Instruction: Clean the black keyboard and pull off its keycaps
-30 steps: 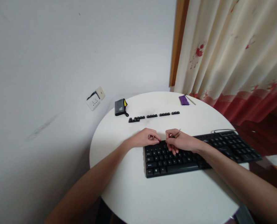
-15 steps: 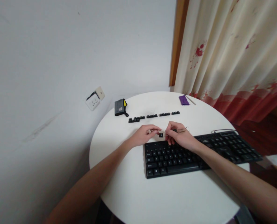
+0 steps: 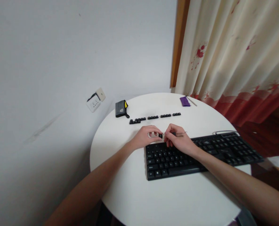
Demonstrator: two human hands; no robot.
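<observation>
My left hand point(image 3: 148, 135) pinches a small black keycap point(image 3: 160, 136) between thumb and fingertips, above the top left part of the black keyboard point(image 3: 184, 169). Thin wire of a keycap puller point(image 3: 181, 134) sticks out on both sides of my right hand point(image 3: 178, 138), whose fingers are closed around its middle. The puller's near wire end reaches toward the keycap; whether it still grips the cap I cannot tell. Beyond the hands, loose keycaps point(image 3: 152, 117) lie in a row of small groups, with a few more in front at the left end.
The keyboard lies on a round white table point(image 3: 172, 201), its cable point(image 3: 224, 131) looped behind its right side. A dark grey pouch point(image 3: 120, 108) sits at the back left. At the back right are a purple cloth piece point(image 3: 185, 101) and a thin pale stick point(image 3: 192, 101).
My left thumb and fingers have closed on the keycap, which was held on the puller wire between the hands. My right hand has shifted slightly left.
</observation>
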